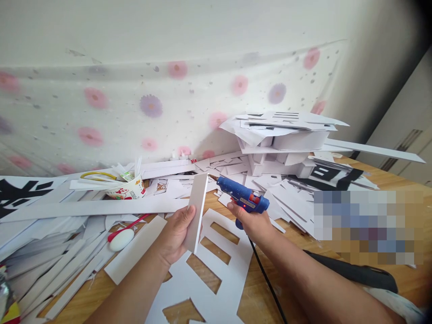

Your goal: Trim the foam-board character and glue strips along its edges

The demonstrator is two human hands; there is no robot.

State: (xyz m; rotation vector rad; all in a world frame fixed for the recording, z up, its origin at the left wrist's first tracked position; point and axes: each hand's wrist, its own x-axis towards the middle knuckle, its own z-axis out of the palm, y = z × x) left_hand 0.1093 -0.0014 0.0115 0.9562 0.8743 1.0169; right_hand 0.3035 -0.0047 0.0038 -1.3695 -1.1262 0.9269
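My left hand (178, 231) grips a white foam board strip (197, 211), held tilted upright with the thumb on its face. My right hand (251, 220) is wrapped round a blue glue gun (240, 193). The gun's nozzle points left and is at the top right edge of the strip; whether it touches cannot be told. A black cord hangs from the gun's handle. Below the hands lies a white board with several rectangular cutouts (232, 265), and another plain white piece (135, 249) lies to its left.
White strips (64, 265) cover the left side. A paper bowl (130, 188) of scraps stands at the back left, near a red-handled spoon (121, 240). A stacked white board structure (286, 144) stands back right. A black object (354, 270) lies near my right forearm, beside a pixelated area.
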